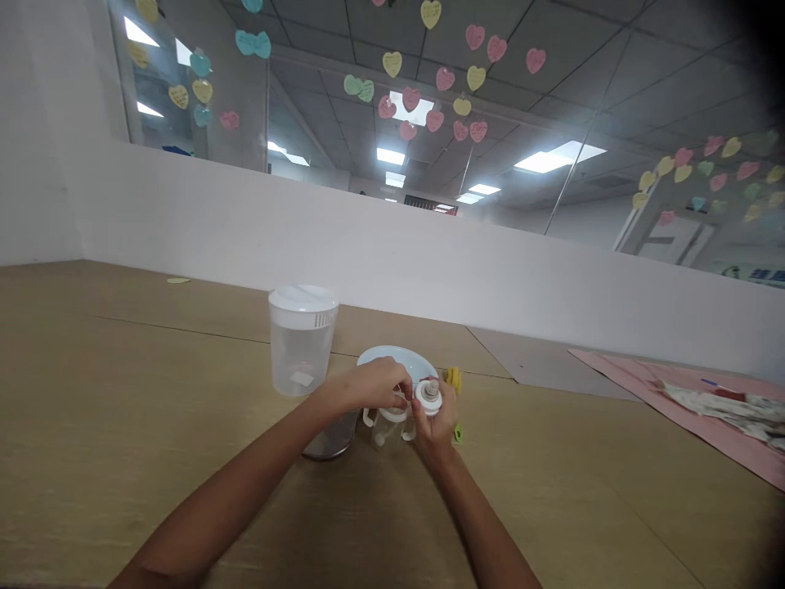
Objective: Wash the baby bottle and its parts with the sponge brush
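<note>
While right hand holds lid | plate rim (near) | pink mat well apart

Single head view (forward and down) over tabletop

Tan tabletop with white-lidded bucket, pale blue dish and, at right, pink sheet.

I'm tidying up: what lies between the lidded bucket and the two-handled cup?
In the head view, a grey, round-edged object, with the left forearm crossing above.
</note>
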Demonstrator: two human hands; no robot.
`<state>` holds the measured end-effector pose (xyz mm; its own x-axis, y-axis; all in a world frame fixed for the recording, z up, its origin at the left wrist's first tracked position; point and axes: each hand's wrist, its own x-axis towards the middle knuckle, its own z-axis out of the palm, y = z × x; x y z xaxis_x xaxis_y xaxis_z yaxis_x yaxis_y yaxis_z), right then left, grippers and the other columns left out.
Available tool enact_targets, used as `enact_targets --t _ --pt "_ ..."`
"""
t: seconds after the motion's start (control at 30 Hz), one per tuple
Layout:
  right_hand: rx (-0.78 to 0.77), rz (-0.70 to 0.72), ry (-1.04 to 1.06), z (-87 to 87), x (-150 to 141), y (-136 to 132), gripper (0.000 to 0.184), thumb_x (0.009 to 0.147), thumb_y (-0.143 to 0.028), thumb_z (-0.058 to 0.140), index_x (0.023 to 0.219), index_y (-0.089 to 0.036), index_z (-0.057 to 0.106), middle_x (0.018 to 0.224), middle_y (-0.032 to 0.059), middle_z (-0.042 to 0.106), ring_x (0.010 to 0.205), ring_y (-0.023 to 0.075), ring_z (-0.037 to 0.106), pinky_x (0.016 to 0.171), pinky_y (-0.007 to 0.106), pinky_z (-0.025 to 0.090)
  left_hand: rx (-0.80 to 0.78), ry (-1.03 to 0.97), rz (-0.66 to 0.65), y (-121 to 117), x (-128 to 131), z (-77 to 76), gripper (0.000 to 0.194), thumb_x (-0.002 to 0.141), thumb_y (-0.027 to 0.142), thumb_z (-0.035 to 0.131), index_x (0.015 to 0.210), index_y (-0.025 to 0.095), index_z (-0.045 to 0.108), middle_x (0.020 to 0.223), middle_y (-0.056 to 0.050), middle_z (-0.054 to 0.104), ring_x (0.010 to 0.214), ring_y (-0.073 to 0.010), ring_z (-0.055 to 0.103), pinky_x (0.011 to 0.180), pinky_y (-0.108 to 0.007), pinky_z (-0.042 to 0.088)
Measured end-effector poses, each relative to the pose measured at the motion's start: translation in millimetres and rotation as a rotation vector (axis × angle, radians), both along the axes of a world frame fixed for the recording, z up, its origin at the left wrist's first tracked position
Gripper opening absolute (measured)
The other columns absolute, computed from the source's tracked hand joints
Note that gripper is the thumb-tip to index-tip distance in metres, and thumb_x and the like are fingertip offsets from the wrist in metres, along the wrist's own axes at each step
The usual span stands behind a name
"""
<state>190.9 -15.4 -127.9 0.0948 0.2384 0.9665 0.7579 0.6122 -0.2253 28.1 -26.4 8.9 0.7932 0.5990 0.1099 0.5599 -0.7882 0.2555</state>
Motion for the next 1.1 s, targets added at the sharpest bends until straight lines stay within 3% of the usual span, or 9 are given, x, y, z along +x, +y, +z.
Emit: enact_targets --t 0.1,0.23,0.5,0.67,0.77,0.9,1.0,1.1 --pt "0.029 0.006 -0.033 -0.9 -3.2 0.6 0.036 0.075 -0.033 0.055 0.106 -0.016 0.046 0.09 0.0097 0.056 0.083 0.0222 0.054 0.07 0.038 0.045 0.0 0.005 0.035 0.5 -1.3 2.9 0.019 0.07 0.026 0.055 0.084 0.017 0.062 0.082 -0.003 0.065 0.069 -0.0134 0.056 0.056 -0.02 0.037" --pt "0.064 0.025 -0.099 1.1 -9.7 -0.8 0.038 0.074 -0.032 0.057 0.107 -0.017 0.044 0.089 0.0093 0.056 0.081 0.0219 0.054 0.067 0.038 0.047 0.02 0.041 0.038 1.7 -3.2 4.3 0.022 0.068 0.022 0.055 0.09 0.017 0.058 0.088 -0.003 0.063 0.075 -0.0143 0.056 0.059 -0.02 0.038" --pt "0.035 0.096 -0.093 0.6 -16.0 -1.7 0.04 0.074 -0.031 0.058 0.108 -0.017 0.044 0.09 0.0096 0.056 0.083 0.0215 0.056 0.068 0.036 0.049 0.017 0.08 0.036 3.2 -7.1 6.0 0.02 0.065 0.021 0.057 0.085 0.018 0.058 0.084 -0.001 0.063 0.072 -0.0138 0.057 0.061 -0.021 0.04" --pt "-0.043 0.129 -0.07 0.2 -17.6 -2.6 0.038 0.075 -0.032 0.056 0.108 -0.017 0.044 0.091 0.0093 0.057 0.083 0.0213 0.057 0.069 0.036 0.049 -0.109 -0.021 -0.028 13.1 -9.1 1.5 0.027 0.062 0.018 0.061 0.088 0.017 0.058 0.089 -0.001 0.064 0.08 -0.0141 0.059 0.066 -0.02 0.043" --pt "-0.114 0.105 -0.064 -0.7 -17.9 -3.4 0.037 0.076 -0.033 0.054 0.109 -0.017 0.043 0.094 0.01 0.058 0.086 0.0221 0.057 0.071 0.036 0.048 -0.254 -0.136 -0.038 23.2 -9.5 -6.4 0.045 0.06 0.017 0.062 0.104 0.016 0.052 0.095 -0.005 0.063 0.08 -0.0147 0.06 0.063 -0.02 0.045" --pt "-0.205 0.082 -0.044 -3.3 -15.4 -4.0 0.038 0.078 -0.034 0.052 0.11 -0.016 0.043 0.096 0.0103 0.059 0.085 0.0223 0.058 0.07 0.035 0.048 -0.395 -0.275 -0.066 32.7 -8.3 -18.2 0.081 0.059 0.017 0.064 0.13 0.021 0.025 0.101 -0.008 0.06 0.077 -0.0155 0.061 0.059 -0.021 0.046" --pt "-0.199 0.074 -0.048 -3.1 -12.8 -4.8 0.036 0.078 -0.033 0.052 0.109 -0.017 0.044 0.096 0.0095 0.059 0.086 0.0222 0.058 0.07 0.034 0.047 -0.5 -0.325 -0.126 35.4 -6.7 -23.8 0.093 0.059 0.015 0.065 0.135 0.023 0.012 0.107 -0.011 0.056 0.079 -0.017 0.061 0.057 -0.022 0.046" --pt "-0.168 0.077 -0.061 0.9 -12.0 -6.5 0.034 0.077 -0.031 0.052 0.107 -0.017 0.045 0.095 0.0087 0.058 0.086 0.0215 0.057 0.071 0.034 0.046 -0.561 -0.335 -0.144 35.1 -5.5 -24.6 0.097 0.058 0.014 0.066 0.136 0.023 0.008 0.109 -0.013 0.055 0.08 -0.0175 0.061 0.058 -0.023 0.047"
